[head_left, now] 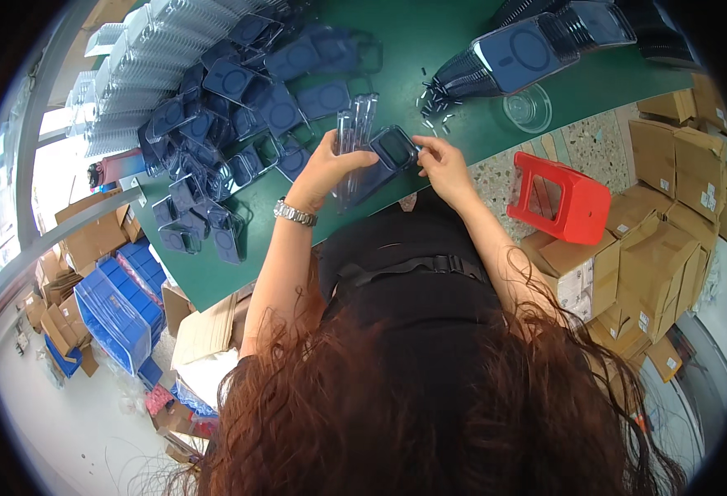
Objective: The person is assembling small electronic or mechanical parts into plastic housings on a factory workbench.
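My left hand [336, 171], with a metal watch at the wrist, is closed round several clear-edged phone cases [357, 124] above the near table edge. Beside its thumb lies the squarish dark-rimmed camera opening [396, 148] of a phone case. My right hand [446, 169] has thumb and forefinger pinched together at the right rim of that opening. Whatever is between those fingertips is too small to make out. Small dark and silvery pieces [436, 101] are scattered on the table just beyond my right hand.
Loose dark-blue phone cases [235, 81] heap up on the green table [413, 37] at left, before stacked clear trays [144, 74]. More cases [525, 56] lie in a row at far right, near a round clear tub [527, 109]. A red stool [574, 202] and cartons [657, 264] stand right.
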Motion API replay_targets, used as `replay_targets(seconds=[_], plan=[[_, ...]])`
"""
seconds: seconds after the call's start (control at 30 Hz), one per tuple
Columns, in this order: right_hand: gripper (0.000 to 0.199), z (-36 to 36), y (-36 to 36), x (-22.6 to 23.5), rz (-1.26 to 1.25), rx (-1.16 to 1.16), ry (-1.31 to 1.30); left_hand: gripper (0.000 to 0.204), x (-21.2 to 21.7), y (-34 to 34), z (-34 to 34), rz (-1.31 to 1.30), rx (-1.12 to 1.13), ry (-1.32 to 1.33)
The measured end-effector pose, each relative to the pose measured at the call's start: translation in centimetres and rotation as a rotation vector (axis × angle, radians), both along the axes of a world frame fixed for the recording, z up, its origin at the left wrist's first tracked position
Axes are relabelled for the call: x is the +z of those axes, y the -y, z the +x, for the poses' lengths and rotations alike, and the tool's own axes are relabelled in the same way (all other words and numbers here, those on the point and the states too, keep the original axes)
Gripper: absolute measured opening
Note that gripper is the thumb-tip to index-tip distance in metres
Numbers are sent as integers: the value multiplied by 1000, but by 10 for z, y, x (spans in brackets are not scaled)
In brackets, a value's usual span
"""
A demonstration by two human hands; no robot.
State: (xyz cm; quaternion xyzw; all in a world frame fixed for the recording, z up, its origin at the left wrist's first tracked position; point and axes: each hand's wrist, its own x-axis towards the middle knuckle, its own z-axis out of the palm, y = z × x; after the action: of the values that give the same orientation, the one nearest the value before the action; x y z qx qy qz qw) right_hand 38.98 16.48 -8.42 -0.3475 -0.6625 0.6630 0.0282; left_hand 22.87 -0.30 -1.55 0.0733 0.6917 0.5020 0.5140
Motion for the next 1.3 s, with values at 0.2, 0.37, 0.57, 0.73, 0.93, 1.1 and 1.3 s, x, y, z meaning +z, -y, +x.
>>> replay_targets(seconds=[0.2, 0.37, 0.57, 0.73, 0.93, 1.1, 1.3], plan=[[38, 1, -4, 1, 502, 102, -86, 58, 16, 32, 22, 124, 288, 45], [44, -9, -3, 34, 768, 362, -128, 61, 21, 31, 34, 18, 194, -32], [49, 0, -6, 37, 880, 450, -79, 54, 14, 51, 40, 45, 329, -104], [51, 6, -6, 33, 866, 476, -53, 45, 4, 81, 51, -19, 545, 255], [49, 10, -3, 23, 663, 355, -108, 43, 20, 69, 58, 30, 481, 228], [46, 11, 1, 25, 654, 397, -143, 44, 13, 72, 55, -1, 393, 200], [24, 11, -2, 40, 195, 67, -40, 54, 31, 80, 58, 32, 477, 141]])
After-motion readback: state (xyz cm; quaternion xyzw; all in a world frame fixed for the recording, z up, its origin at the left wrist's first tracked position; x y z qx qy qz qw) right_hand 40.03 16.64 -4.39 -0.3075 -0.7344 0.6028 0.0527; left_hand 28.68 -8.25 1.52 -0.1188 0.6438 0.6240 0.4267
